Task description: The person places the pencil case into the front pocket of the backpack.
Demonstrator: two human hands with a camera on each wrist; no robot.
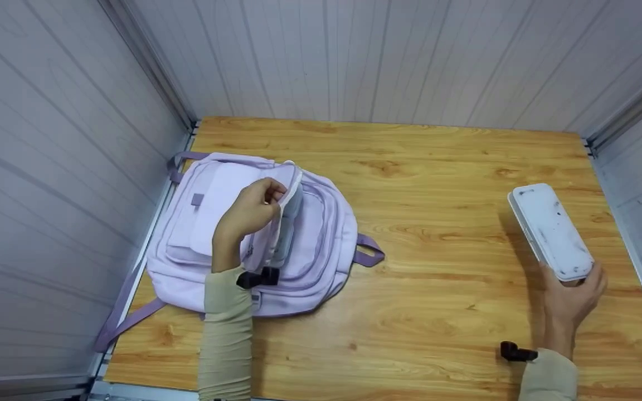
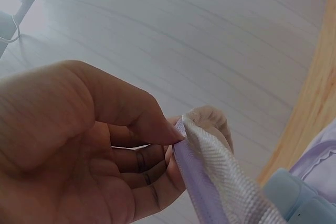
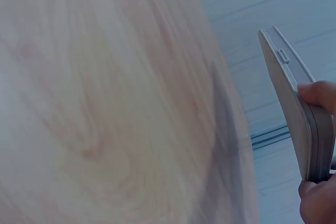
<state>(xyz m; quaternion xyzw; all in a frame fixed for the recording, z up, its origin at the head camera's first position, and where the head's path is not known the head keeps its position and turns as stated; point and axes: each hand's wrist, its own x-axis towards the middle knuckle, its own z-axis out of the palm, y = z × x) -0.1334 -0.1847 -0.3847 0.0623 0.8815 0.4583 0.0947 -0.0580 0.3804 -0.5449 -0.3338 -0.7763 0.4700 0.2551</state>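
A lilac backpack (image 1: 321, 223) lies on the table at the left. My left hand (image 1: 251, 209) pinches the zippered edge (image 2: 202, 177) of its front pocket between thumb and fingers, holding the pocket open. Inside the opening sits a light blue object (image 2: 289, 190), mostly hidden by the fabric. Over at the right, my right hand (image 1: 572, 295) grips the near end of a long white case (image 1: 552, 231) with rounded corners and dark smudges. A small latch (image 3: 284, 56) shows on the case's side in the right wrist view. The case is raised off the table and casts a shadow.
The wood-grain table (image 1: 421, 312) stretches between backpack and case. Pale panel walls (image 1: 354, 61) stand at the back and both sides. A purple strap (image 1: 126, 328) trails over the left table edge, and a loop handle (image 1: 368, 250) sticks out rightward.
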